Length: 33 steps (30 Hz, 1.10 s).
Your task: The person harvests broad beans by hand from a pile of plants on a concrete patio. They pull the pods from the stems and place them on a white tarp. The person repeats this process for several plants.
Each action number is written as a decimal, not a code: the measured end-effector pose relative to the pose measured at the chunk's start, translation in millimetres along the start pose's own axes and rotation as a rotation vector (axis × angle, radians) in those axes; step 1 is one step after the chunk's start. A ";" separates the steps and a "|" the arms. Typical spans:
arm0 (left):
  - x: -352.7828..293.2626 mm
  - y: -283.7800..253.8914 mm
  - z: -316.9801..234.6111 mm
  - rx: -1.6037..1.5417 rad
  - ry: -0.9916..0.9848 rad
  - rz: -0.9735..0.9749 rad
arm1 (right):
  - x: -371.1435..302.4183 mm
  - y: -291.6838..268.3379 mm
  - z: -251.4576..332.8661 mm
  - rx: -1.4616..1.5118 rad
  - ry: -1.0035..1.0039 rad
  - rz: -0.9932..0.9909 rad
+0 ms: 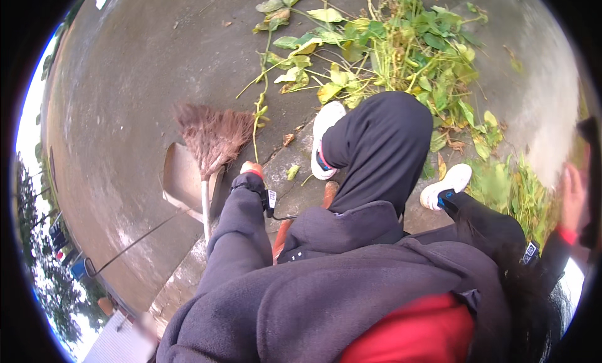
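Note:
My left hand (252,169) reaches down to the concrete, almost wholly covered by a dark grey sleeve with a small black device at the wrist. It is just right of a broom (213,134) with brown bristles and a white handle, which lies over a metal dustpan (180,178). I cannot tell whether the hand holds anything. My right hand (573,198) is raised at the far right edge, blurred, against a dark flat object (590,168). My legs in black trousers and white shoes (325,128) stretch forward.
A heap of cut green leafy stems (401,55) lies on the concrete beyond my feet, with more greenery (511,190) at the right. The dustpan's thin long handle (132,244) runs toward the lower left. An orange-brown object (328,191) shows between my legs.

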State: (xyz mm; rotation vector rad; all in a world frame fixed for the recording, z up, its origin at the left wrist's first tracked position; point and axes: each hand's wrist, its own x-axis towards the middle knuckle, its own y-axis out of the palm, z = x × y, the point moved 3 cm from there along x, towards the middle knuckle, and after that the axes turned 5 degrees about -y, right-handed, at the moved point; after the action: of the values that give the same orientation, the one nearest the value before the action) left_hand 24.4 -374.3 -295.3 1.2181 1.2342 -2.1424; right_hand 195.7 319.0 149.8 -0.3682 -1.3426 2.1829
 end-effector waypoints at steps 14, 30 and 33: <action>7.8 -264.1 7.6 -1.725 0.082 -0.251 | -317.6 0.8 -208.1 0.386 1.055 -0.278; -252.6 -414.5 -409.5 -0.734 0.844 0.269 | -627.5 85.0 -347.7 -0.089 1.655 -0.376; -239.5 -382.3 -425.8 -0.655 0.773 0.333 | -689.4 62.0 -364.1 -0.322 1.780 -0.286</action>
State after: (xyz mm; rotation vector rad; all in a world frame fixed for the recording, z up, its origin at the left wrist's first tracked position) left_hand 108.9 167.3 -4.7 1.8007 1.6750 -0.8925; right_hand 917.7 165.3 -108.9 -1.5666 -0.5118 0.6531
